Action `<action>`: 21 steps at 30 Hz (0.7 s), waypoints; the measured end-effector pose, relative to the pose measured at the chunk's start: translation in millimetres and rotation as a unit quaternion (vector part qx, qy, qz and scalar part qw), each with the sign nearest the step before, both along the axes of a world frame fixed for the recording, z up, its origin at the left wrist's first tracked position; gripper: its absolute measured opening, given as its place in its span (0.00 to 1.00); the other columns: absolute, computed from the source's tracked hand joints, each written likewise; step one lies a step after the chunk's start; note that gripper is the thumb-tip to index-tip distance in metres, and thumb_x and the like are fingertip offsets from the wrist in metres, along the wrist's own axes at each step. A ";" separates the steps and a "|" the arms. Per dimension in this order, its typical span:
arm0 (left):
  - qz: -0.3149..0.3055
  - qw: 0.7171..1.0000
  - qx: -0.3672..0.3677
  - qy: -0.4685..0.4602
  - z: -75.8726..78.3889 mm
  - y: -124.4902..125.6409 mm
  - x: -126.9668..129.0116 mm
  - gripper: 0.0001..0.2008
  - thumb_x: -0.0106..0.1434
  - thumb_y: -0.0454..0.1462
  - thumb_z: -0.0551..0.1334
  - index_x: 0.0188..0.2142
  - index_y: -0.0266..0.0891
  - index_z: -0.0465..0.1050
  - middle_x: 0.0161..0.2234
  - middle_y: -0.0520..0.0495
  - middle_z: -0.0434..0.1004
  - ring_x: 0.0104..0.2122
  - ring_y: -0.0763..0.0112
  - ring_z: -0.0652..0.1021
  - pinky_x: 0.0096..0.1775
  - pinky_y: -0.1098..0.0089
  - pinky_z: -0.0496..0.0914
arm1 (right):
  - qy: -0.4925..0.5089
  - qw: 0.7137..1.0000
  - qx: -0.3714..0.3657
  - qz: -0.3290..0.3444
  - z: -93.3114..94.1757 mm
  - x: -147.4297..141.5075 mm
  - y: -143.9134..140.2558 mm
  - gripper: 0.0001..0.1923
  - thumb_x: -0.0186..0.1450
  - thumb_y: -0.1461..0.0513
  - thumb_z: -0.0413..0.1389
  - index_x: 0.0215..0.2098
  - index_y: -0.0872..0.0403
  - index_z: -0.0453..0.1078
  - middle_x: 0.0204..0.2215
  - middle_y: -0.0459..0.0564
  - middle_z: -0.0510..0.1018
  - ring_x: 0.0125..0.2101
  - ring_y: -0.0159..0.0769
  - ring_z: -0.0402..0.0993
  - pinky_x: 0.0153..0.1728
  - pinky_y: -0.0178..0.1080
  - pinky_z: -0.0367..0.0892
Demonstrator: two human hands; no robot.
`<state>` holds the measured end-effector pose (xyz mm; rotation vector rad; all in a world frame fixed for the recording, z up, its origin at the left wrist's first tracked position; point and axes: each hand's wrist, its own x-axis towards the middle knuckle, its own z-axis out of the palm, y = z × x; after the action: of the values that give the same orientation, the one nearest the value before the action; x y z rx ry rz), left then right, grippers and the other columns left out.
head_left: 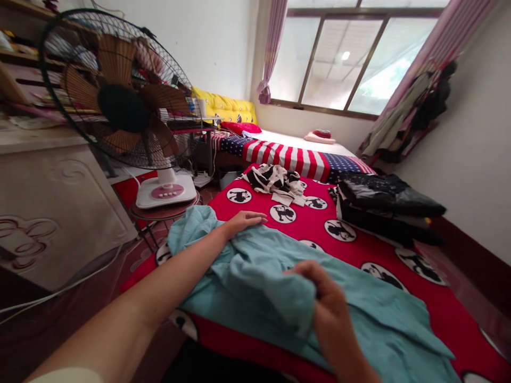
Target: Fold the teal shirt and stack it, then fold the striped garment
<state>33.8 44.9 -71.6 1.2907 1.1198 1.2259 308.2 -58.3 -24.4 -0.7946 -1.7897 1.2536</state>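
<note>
Left hand (pixel 244 223) open, laid on the far edge of the blue-green cloth (pixel 255 266); fingers straight and close together, pointing right; forearm crosses over the cloth's left part; right hand (pixel 333 306) closed, gripping a bunched fold of the same cloth, raised toward the camera; hand and fold a bit blurred, exact finger placement can't be told.

Cloth lies across the near part of the red bed cover (pixel 311 226); left end crumpled in a heap, middle bunched up at the right hand, right end flatter with some creases, running to the bottom right; cover has white circles with black cartoon figures, some partly under the cloth.

Farther up the cover: a rumpled black-and-white garment (pixel 273 181), beyond the left hand and apart from the cloth; a black pile (pixel 391 197) to the right, shiny on top, also clear of the cloth.

Around it: fan (pixel 123 106) to the left, base on a small round stool (pixel 163 211); pale cabinet (pixel 67 181) behind that; second bed at the back with a stars-and-stripes sheet (pixel 287 157) and a red pillow (pixel 241 128); window (pixel 335 61) above; clothes (pixel 411 109) hanging at the right wall.
</note>
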 end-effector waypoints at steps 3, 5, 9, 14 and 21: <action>0.008 1.000 -0.001 -0.021 -0.5 2.2 -1.9 0.34 0.52 0.57 0.65 0.50 0.35 0.75 0.48 0.34 0.78 0.50 0.54 0.77 0.51 0.61 0.68 | 0.152 0.954 -0.193 -0.169 8.6 34.2 50.2 0.14 0.54 0.57 0.59 0.38 0.52 0.72 0.26 0.46 0.77 0.27 0.37 0.74 0.30 0.39 0.73; 0.010 1.000 -0.001 -0.023 0.0 3.4 -1.7 0.36 0.54 0.60 0.62 0.50 0.33 0.75 0.48 0.33 0.78 0.49 0.54 0.77 0.50 0.60 0.68 | 0.139 0.929 -0.282 -0.196 -2.3 54.4 75.0 0.14 0.52 0.54 0.60 0.34 0.52 0.73 0.22 0.48 0.77 0.29 0.42 0.77 0.32 0.43 0.75; -0.002 1.000 -0.008 0.009 6.1 0.5 2.4 0.40 0.53 0.64 0.58 0.48 0.31 0.76 0.42 0.33 0.81 0.44 0.54 0.79 0.48 0.61 0.69 | 0.099 0.921 -0.343 -0.156 -31.0 76.6 82.0 0.19 0.52 0.49 0.61 0.35 0.52 0.73 0.28 0.52 0.80 0.38 0.48 0.79 0.37 0.47 0.76; 0.011 0.993 -0.001 0.119 16.7 -10.3 11.6 0.28 0.49 0.57 0.66 0.39 0.38 0.81 0.32 0.44 0.83 0.36 0.60 0.79 0.39 0.68 0.69 | 0.024 0.934 -0.303 -0.189 -39.2 73.4 62.8 0.36 0.48 0.51 0.68 0.51 0.55 0.66 0.38 0.53 0.81 0.40 0.47 0.79 0.40 0.46 0.75; 0.029 0.971 0.036 0.233 18.9 -17.7 22.5 0.13 0.39 0.39 0.72 0.28 0.42 0.81 0.24 0.51 0.79 0.30 0.64 0.75 0.31 0.73 0.64 | 0.013 0.936 -0.248 -0.250 -0.2 103.3 68.7 0.41 0.45 0.58 0.70 0.56 0.48 0.65 0.42 0.50 0.80 0.34 0.40 0.79 0.31 0.37 0.75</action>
<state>56.2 27.2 -52.7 1.6654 1.4609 1.0372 411.5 10.5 -24.6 -1.4045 -1.1381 1.3569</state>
